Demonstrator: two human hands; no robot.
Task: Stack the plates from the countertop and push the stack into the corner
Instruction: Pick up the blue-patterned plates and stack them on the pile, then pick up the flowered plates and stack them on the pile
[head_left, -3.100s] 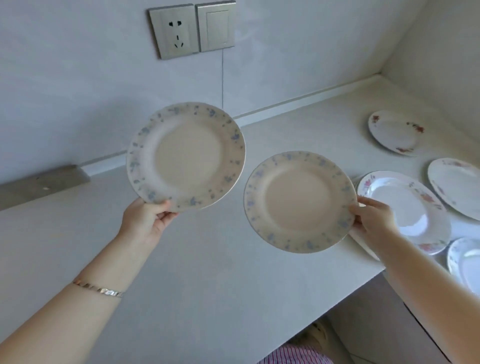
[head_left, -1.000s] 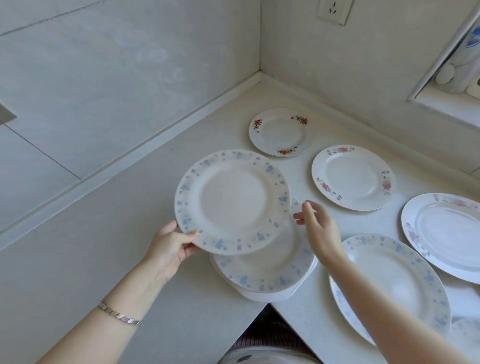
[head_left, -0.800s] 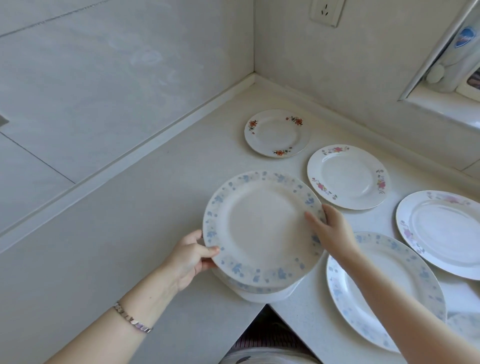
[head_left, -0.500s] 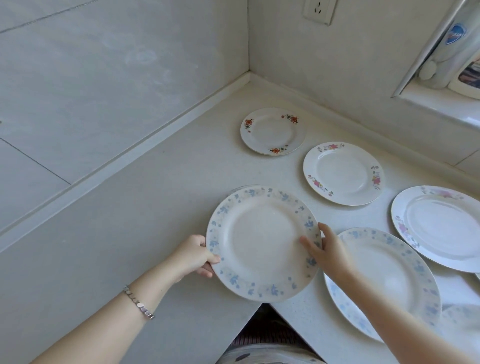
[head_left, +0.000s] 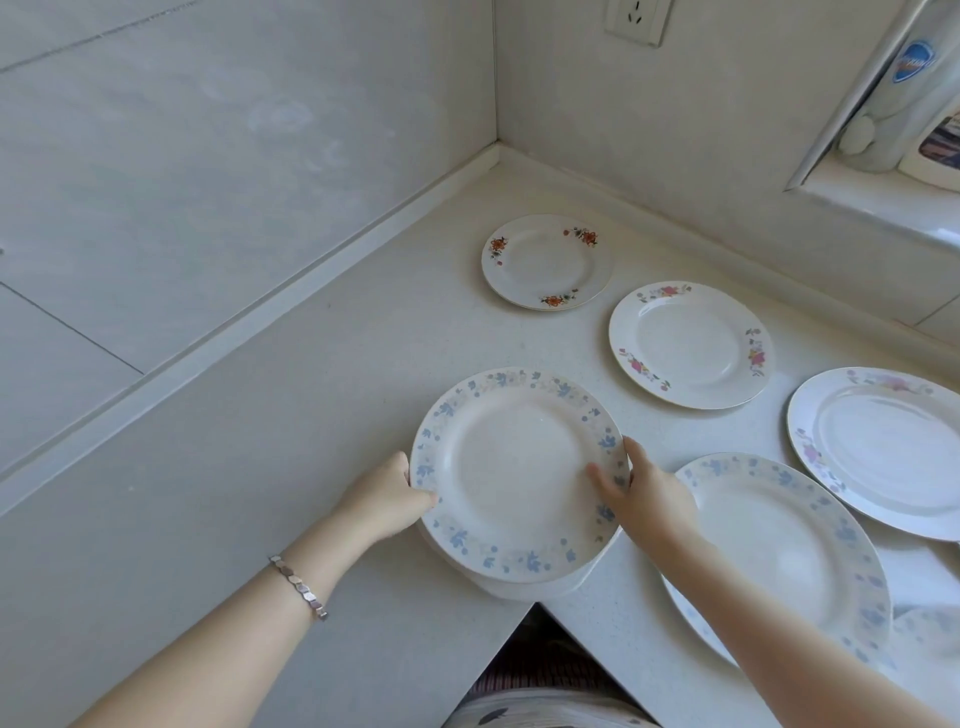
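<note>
Both grips, left (head_left: 387, 493) and right (head_left: 644, 499), clamped on stack (head_left: 514, 473) rims at nine and three, top plate just lowered onto it; four plates remaining on desk (head_left: 260, 467).

The left hand (head_left: 387, 493) reaches in from seven o'clock on a bare forearm with a metal-link bracelet (head_left: 298, 587) at the wrist, its fingers curled and its thumb pressed on top of a plate rim at the nine o'clock side. The right hand (head_left: 641, 496) comes in from five o'clock on a bare, nearly straight arm, with its thumb lying over the rim at three o'clock and the other fingers spread along the outer edge. Both palms face inward toward each other, wrists level, clasping the same rim from opposite sides.
</note>
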